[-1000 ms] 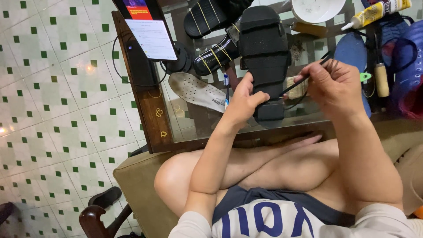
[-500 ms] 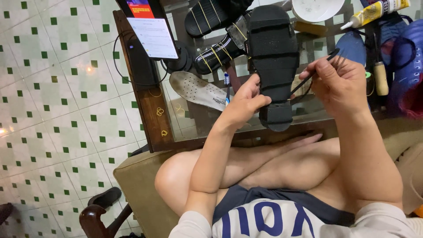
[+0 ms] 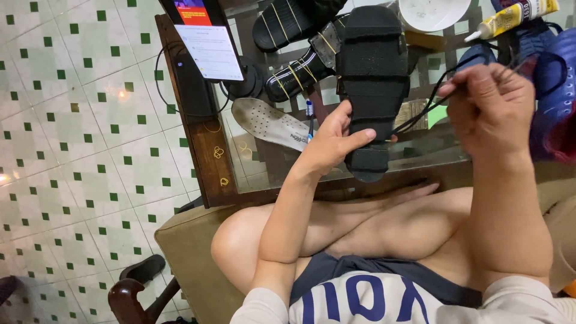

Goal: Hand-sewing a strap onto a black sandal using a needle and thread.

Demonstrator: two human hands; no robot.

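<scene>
The left hand [image 3: 329, 144] grips a black sandal sole [image 3: 372, 78] held upright above the glass bench [image 3: 252, 174], thumb pressed across its lower end. The right hand [image 3: 489, 108], just right of the sole, pinches a thin black thread [image 3: 420, 117] running to it. A grey insole [image 3: 267, 123] lies left of the sole; a glue tube [image 3: 510, 17] sits upper right of it

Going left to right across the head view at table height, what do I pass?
Tablet → white insole → left hand → black sandal sole held sole-up → right hand pinching a thin black cord → blue shoe at the right edge.
</scene>
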